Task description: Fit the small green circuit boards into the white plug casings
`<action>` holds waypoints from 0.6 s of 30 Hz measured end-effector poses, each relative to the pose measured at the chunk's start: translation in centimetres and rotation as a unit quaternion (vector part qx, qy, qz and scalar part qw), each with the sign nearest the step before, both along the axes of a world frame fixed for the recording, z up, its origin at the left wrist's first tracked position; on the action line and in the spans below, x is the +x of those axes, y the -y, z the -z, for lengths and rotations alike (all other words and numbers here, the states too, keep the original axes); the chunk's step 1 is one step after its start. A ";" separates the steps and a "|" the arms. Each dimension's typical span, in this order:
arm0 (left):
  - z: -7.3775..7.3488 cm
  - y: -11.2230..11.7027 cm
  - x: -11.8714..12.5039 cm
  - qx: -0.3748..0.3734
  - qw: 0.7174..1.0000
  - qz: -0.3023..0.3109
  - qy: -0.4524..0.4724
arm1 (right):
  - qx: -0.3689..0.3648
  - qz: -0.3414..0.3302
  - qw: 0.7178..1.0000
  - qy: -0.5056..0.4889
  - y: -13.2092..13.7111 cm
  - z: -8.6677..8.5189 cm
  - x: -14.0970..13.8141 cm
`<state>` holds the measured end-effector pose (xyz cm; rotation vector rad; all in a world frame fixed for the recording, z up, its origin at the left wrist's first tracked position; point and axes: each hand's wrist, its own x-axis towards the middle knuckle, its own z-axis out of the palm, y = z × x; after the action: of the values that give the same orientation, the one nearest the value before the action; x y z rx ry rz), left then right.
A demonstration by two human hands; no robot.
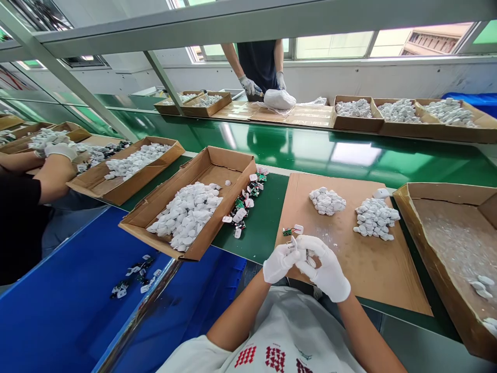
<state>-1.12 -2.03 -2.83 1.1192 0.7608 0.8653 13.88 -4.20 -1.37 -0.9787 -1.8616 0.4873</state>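
Head view | left hand (280,263) pinches white piece (292,243) | right hand (325,267) curled, hold unclear | shirt print (275,358) illegible

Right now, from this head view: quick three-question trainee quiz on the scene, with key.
1. True or false: the left hand and right hand both wear white gloves.
2. How many piles of white pieces sit on the flat cardboard sheet? A one, B two, C four.
3. Fill in: on the green surface, circuit boards lie between that sheet and an open ____.

Key: 1 true; 2 B; 3 cardboard box.
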 end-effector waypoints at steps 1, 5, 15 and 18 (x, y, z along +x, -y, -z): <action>-0.2 0.1 -0.1 0.003 1.000 0.009 0.005 | -0.004 -0.006 1.000 -0.001 0.0 0.1 0.0; -0.1 0.3 -0.2 0.020 1.000 -0.011 -0.014 | 0.015 -0.027 0.999 0.015 0.4 -0.2 0.2; 1.2 -2.2 -0.2 -0.076 0.987 0.103 0.098 | -0.070 0.086 0.993 0.028 -6.0 -5.5 5.0; 0.7 -2.0 -0.6 -0.077 0.991 0.066 0.089 | -0.132 0.157 0.977 -0.060 -13.3 -6.8 7.8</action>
<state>-1.74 -0.01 -3.53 0.9311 0.5893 0.7706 21.64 9.08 5.43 -1.3627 -1.5222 0.5969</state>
